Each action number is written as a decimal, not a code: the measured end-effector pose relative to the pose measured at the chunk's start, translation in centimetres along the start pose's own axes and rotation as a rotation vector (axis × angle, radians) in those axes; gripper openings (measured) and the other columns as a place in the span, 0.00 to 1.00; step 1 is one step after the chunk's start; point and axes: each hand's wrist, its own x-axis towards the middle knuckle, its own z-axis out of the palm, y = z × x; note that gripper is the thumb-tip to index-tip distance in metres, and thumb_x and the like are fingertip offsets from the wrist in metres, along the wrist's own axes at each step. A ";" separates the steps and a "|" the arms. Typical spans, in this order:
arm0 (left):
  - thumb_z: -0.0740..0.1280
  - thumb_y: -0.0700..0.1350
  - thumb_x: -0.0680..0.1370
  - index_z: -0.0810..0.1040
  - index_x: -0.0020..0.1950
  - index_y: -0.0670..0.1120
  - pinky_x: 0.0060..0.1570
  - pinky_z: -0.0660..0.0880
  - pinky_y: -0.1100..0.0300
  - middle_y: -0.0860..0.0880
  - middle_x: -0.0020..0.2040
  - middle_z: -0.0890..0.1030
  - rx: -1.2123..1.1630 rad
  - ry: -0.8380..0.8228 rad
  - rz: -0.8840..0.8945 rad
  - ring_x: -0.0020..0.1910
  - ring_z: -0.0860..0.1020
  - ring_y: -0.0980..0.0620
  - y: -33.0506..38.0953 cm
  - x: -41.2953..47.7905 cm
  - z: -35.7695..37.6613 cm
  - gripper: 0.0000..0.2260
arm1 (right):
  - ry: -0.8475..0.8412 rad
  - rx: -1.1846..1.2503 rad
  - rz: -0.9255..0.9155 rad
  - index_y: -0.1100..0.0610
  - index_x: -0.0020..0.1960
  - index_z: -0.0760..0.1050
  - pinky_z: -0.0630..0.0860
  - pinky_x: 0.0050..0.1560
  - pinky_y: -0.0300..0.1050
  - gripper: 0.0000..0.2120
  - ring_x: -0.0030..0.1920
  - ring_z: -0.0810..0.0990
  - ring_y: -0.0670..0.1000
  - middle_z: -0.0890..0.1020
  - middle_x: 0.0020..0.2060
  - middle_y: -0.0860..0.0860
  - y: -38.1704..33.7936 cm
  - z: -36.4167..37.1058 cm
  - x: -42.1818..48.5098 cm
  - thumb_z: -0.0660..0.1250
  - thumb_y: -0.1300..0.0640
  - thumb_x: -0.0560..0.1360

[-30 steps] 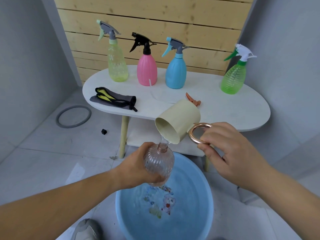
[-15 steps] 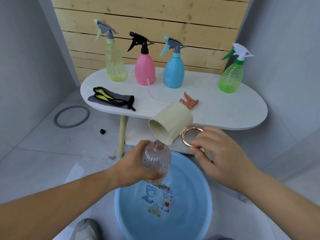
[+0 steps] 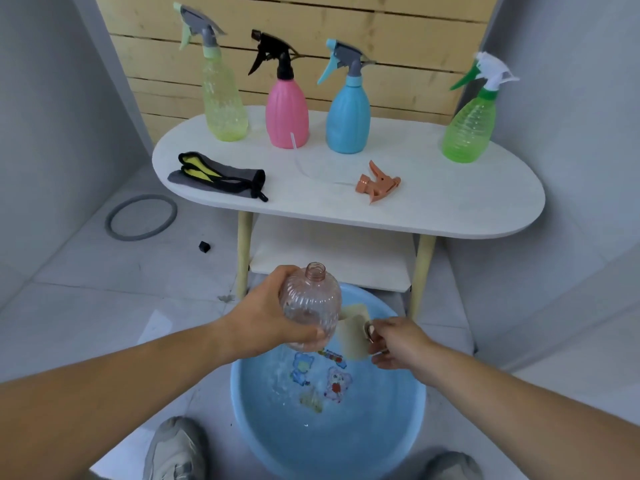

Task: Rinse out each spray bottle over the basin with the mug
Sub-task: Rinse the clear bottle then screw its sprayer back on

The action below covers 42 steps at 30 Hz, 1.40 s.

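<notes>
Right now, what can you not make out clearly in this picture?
Head view only:
- mug: blurred, partly behind the bottle; its contents are unclear.
- right hand: its grip on the mug handle is blurred.
- shoes: cut off by the bottom edge.

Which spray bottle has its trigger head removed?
The clear pinkish bottle gripped by the left hand: its neck is bare, while the four on the table carry triggers.

White table (image 3: 450, 202), yellow bottle (image 3: 223, 98), pink bottle (image 3: 286, 116), blue bottle (image 3: 348, 123), green bottle (image 3: 467, 133), orange trigger head (image 3: 377, 181), grey cloth (image 3: 221, 176)
</notes>
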 end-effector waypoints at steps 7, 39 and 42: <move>0.85 0.42 0.64 0.69 0.70 0.54 0.45 0.75 0.75 0.59 0.58 0.79 -0.013 -0.035 -0.015 0.53 0.78 0.70 -1.0 -0.2 0.7 0.40 | -0.013 -0.059 0.198 0.61 0.49 0.75 0.81 0.38 0.46 0.12 0.36 0.79 0.56 0.84 0.38 0.58 4.5 0.6 4.8 0.60 0.53 0.82; 0.85 0.42 0.65 0.70 0.70 0.55 0.50 0.78 0.71 0.57 0.57 0.81 -0.049 -0.017 -0.045 0.55 0.80 0.65 -1.6 1.1 0.3 0.39 | -0.037 -0.097 0.008 0.65 0.45 0.80 0.82 0.42 0.47 0.16 0.35 0.80 0.53 0.84 0.36 0.57 6.0 2.9 7.2 0.63 0.54 0.82; 0.84 0.43 0.65 0.70 0.69 0.57 0.48 0.77 0.72 0.57 0.56 0.81 -0.030 0.004 -0.024 0.54 0.80 0.65 -1.4 1.2 -0.3 0.38 | -0.037 -0.099 -0.160 0.63 0.39 0.78 0.82 0.47 0.51 0.17 0.35 0.80 0.53 0.84 0.34 0.57 5.5 2.7 6.3 0.63 0.55 0.82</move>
